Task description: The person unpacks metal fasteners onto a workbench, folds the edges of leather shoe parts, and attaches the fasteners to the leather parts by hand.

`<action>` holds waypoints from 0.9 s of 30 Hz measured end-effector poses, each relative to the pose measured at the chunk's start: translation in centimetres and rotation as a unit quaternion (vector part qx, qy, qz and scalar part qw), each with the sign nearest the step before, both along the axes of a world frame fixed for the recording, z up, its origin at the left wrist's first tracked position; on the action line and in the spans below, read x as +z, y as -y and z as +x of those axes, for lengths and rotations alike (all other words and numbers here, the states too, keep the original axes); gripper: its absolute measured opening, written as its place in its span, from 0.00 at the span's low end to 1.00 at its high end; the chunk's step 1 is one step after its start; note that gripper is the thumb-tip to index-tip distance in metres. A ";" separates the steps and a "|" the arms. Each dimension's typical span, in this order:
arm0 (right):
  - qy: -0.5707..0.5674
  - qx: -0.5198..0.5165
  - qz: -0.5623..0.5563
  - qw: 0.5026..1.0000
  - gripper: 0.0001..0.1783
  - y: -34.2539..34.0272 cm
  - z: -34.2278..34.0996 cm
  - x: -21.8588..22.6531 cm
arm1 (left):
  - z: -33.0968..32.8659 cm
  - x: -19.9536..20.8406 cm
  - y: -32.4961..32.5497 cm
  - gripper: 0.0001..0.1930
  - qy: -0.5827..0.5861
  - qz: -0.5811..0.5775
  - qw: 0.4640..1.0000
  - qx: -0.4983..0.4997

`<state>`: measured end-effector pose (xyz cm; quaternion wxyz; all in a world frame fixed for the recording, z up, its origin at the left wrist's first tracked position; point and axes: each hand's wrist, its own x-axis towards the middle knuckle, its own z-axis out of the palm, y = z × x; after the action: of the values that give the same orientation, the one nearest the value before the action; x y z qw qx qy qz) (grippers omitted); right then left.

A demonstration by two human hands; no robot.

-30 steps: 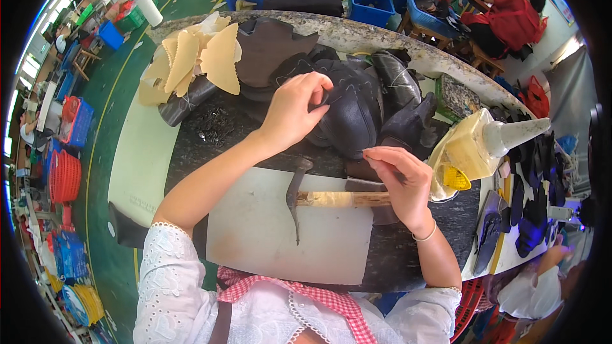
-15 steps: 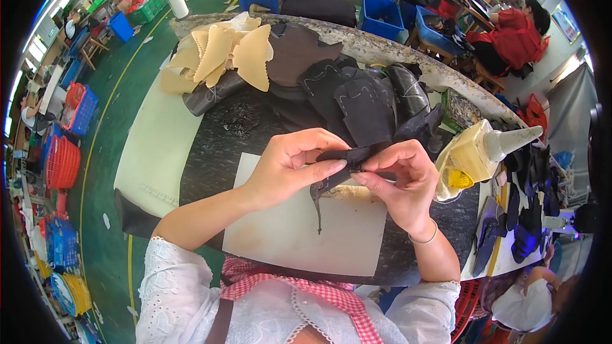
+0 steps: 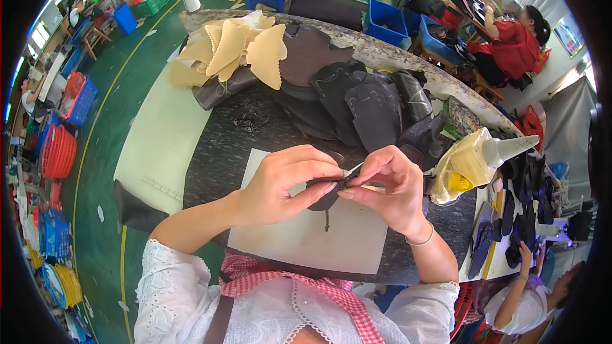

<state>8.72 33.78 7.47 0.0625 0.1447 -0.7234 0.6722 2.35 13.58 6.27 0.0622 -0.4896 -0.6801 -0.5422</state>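
Between my hands is a small black leather-like piece (image 3: 326, 199), partly folded, with a thin dark strip hanging below it. My left hand (image 3: 280, 183) pinches its left part between thumb and fingers. At the other end, my right hand (image 3: 392, 190) grips the edge with thumb and forefinger. A light sliver shows between the fingertips; I cannot make out what it is. Both hands are above a pale board (image 3: 303, 245) on the dark worktop. Just beyond lies a pile of black cut pieces (image 3: 373, 111), some with light stitching.
Scalloped beige pieces (image 3: 229, 51) are heaped at the table's far left. A yellowish squeeze bottle (image 3: 470, 160) with a pale nozzle lies tilted by my right hand. Blue bins (image 3: 386, 22) stand past the far edge. Other people sit at right, one in red (image 3: 513, 44).
Both hands have come slightly nearer to me, still pinching the black piece. The piece has turned and the hanging strip shows less. A light sliver now appears between the fingers.
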 end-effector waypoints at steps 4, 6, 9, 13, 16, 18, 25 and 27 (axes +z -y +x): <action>-0.059 -0.017 0.029 0.998 0.19 0.0 -0.6 -0.4 | -0.1 0.0 0.4 0.12 -0.028 -0.004 1.000 0.007; -0.093 -0.035 0.056 0.994 0.21 0.2 -1.5 -0.1 | -0.1 0.0 0.6 0.12 -0.010 -0.013 1.000 0.012; -0.032 0.024 -0.008 0.999 0.24 0.0 -1.4 -0.5 | 0.2 -0.1 0.6 0.12 0.047 -0.014 0.999 -0.003; 0.010 0.034 -0.019 0.999 0.21 0.6 -1.3 -0.5 | 0.2 -0.5 0.9 0.10 0.266 0.027 0.963 -0.028; -0.041 -0.003 0.025 0.999 0.23 0.9 -1.6 -0.4 | 0.2 -0.9 0.7 0.08 0.430 0.097 0.895 -0.065; -0.036 -0.015 0.045 0.998 0.22 1.2 -1.5 -0.1 | 0.3 -1.0 0.8 0.08 0.458 0.093 0.882 -0.060; -0.115 -0.035 0.154 0.981 0.21 1.9 -1.7 -1.3 | 0.9 -1.4 2.1 0.07 0.440 0.111 0.890 -0.048; -0.116 -0.013 0.172 0.978 0.19 2.6 -1.3 -1.6 | 1.3 -1.9 2.7 0.08 0.207 0.062 0.976 0.030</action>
<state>7.37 31.17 5.84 0.1290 0.2207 -0.8178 0.5156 3.64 10.85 4.40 -0.0333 -0.3413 -0.6574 -0.6710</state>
